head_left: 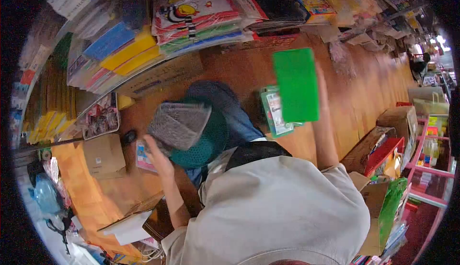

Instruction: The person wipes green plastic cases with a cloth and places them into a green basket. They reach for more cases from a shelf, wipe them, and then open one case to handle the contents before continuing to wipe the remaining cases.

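My right hand (pixel 322 87) grips the long right edge of a flat, bright green rectangular case (pixel 295 85), raised over the floor and a little smeared by motion. Partly under it in this view lies a small stack of clear-and-green packs (pixel 274 114) with printed fronts. At the left, my left hand (pixel 158 156) has its fingers at the lower-left corner of a grey, mesh-textured folded cloth (pixel 181 124). This cloth overlaps a teal perforated plastic basket (pixel 203 145) by my legs. Beside my left fingers is a pink-and-white printed pack (pixel 143 158).
Shelves of stacked books (pixel 129 49) and plastic-wrapped packs (pixel 196 13) run along the front. A cardboard box (pixel 104 155) stands at left on the wooden floor (pixel 352 107). Open cartons (pixel 376 207) and a pink-framed rack (pixel 431 169) line the right side.
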`<state>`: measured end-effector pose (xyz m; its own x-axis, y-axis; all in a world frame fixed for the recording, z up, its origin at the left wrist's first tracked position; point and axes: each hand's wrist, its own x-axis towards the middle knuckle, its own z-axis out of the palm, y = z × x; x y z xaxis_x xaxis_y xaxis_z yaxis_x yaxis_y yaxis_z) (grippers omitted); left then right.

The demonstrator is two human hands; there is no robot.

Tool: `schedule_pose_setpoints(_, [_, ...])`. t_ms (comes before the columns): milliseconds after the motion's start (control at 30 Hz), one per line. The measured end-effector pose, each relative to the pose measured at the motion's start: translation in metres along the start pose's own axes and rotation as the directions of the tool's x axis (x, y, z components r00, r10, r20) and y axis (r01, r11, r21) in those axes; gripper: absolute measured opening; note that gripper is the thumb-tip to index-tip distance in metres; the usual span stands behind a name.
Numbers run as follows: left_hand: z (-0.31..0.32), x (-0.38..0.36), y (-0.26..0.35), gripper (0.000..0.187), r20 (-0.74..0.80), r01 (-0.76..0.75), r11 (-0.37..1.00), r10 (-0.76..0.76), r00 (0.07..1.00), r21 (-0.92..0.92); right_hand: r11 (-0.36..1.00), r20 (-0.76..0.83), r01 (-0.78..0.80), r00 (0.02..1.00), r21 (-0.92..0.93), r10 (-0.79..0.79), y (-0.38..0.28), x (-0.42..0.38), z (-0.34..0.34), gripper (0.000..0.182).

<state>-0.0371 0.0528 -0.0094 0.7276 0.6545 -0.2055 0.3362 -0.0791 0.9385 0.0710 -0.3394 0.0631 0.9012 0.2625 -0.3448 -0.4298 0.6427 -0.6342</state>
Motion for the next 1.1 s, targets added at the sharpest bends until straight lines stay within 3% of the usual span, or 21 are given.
schedule_pose_setpoints(33, [-0.001, 0.004, -0.008, 0.079, -0.028, -0.050, 0.996, 0.048, 0.998, -0.079, 0.994, -0.080, 0.088, 0.992, -0.062, -0.093, -0.012, -0.008, -0.017, 0.075])
schedule_pose_setpoints(67, [0.004, 0.002, 0.011, 0.079, -0.075, 0.024, 0.971, -0.043, 0.996, -0.236, 0.977, -0.153, 0.171, 0.970, -0.130, -0.190, -0.023, -0.015, -0.034, 0.071])
schedule_pose_setpoints(100, [0.005, 0.002, 0.015, 0.079, -0.066, 0.030, 0.972, -0.047, 0.997, -0.232, 0.977, -0.163, 0.172, 0.968, -0.130, -0.192, -0.032, -0.018, -0.059, 0.071])
schedule_pose_setpoints(133, [0.007, 0.002, 0.017, 0.079, -0.085, 0.093, 0.978, -0.111, 0.990, -0.189, 0.891, -0.362, 0.085, 0.893, -0.446, -0.267, -0.035, -0.018, -0.091, 0.068])
schedule_pose_setpoints(167, [0.008, 0.002, 0.018, 0.079, -0.109, 0.156, 0.977, -0.173, 0.979, -0.147, 0.721, -0.502, -0.082, 0.772, -0.688, -0.391, -0.032, -0.016, -0.120, 0.064])
schedule_pose_setpoints(200, [0.011, 0.004, 0.012, 0.079, -0.104, 0.157, 0.977, -0.173, 0.979, -0.144, 0.722, -0.506, -0.084, 0.768, -0.686, -0.392, -0.019, -0.015, -0.146, 0.064])
schedule_pose_setpoints(267, [0.016, 0.008, -0.007, 0.076, -0.082, 0.032, 0.983, -0.048, 0.995, -0.183, 0.467, -0.341, 0.039, 0.631, -0.883, -0.697, 0.015, -0.009, -0.196, 0.059])
schedule_pose_setpoints(300, [0.017, 0.004, -0.003, 0.076, -0.082, 0.033, 0.983, -0.048, 0.995, -0.182, 0.468, -0.342, 0.038, 0.631, -0.883, -0.696, 0.030, -0.007, -0.217, 0.059])
schedule_pose_setpoints(367, [0.020, -0.010, 0.010, 0.070, 0.029, 0.040, 0.998, -0.041, 0.999, 0.039, 0.055, -0.168, -0.209, 0.573, -0.976, -0.802, 0.062, -0.004, -0.256, 0.055])
schedule_pose_setpoints(400, [0.020, -0.013, 0.012, 0.070, 0.029, 0.039, 0.998, -0.040, 0.999, 0.041, -0.113, -0.138, -0.367, 0.592, -0.924, -0.794, 0.072, -0.003, -0.265, 0.054])
schedule_pose_setpoints(433, [0.020, -0.015, 0.014, 0.073, 0.084, 0.056, 0.994, -0.064, 0.994, 0.098, -0.110, -0.141, -0.366, 0.593, -0.924, -0.793, 0.086, -0.003, -0.272, 0.054])
schedule_pose_setpoints(500, [0.020, -0.018, 0.019, 0.075, 0.134, 0.068, 0.985, -0.089, 0.987, 0.157, -0.198, -0.153, -0.522, 0.553, -0.830, -0.819, 0.113, -0.001, -0.272, 0.054])
schedule_pose_setpoints(567, [0.018, -0.019, 0.025, 0.068, 0.314, -0.024, 0.992, -0.017, 0.949, 0.125, -0.181, -0.205, -0.547, 0.570, -0.817, -0.796, 0.126, 0.008, -0.282, 0.058])
schedule_pose_setpoints(767, [0.030, -0.024, 0.026, 0.054, 0.351, -0.130, 0.990, 0.101, 0.931, 0.060, -0.125, -0.281, -0.607, 0.529, -0.785, -0.801, 0.134, 0.025, -0.280, 0.069])
schedule_pose_setpoints(833, [0.034, -0.024, 0.020, 0.052, 0.378, -0.136, 0.990, 0.112, 0.919, 0.037, -0.173, -0.262, -0.657, 0.509, -0.734, -0.820, 0.139, 0.031, -0.300, 0.070])
schedule_pose_setpoints(933, [0.037, -0.021, 0.006, 0.048, 0.441, -0.132, 0.991, 0.108, 0.891, 0.023, -0.150, -0.187, -0.506, 0.554, -0.849, -0.811, 0.119, 0.023, -0.301, 0.071])
schedule_pose_setpoints(1000, [0.035, -0.021, 0.012, 0.044, 0.479, -0.098, 0.995, 0.079, 0.874, 0.015, 0.088, -0.556, -0.634, 0.593, -0.768, -0.582, 0.072, 0.005, -0.211, 0.066])
schedule_pose_setpoints(1033, [0.037, -0.023, 0.017, 0.043, 0.474, -0.075, 0.997, 0.065, 0.878, 0.002, -0.193, -0.470, -0.735, 0.589, -0.650, -0.657, 0.058, 0.006, -0.234, 0.067])
schedule_pose_setpoints(1067, [0.038, -0.021, 0.020, 0.041, 0.478, -0.125, 0.992, 0.122, 0.870, -0.025, -0.156, -0.222, -0.594, 0.513, -0.789, -0.830, 0.052, 0.007, -0.237, 0.062])
schedule_pose_setpoints(1100, [0.039, -0.019, 0.020, 0.040, 0.480, -0.179, 0.983, 0.181, 0.858, -0.051, -0.182, 0.051, -0.275, 0.424, -0.944, -0.904, 0.042, 0.018, -0.241, 0.056])
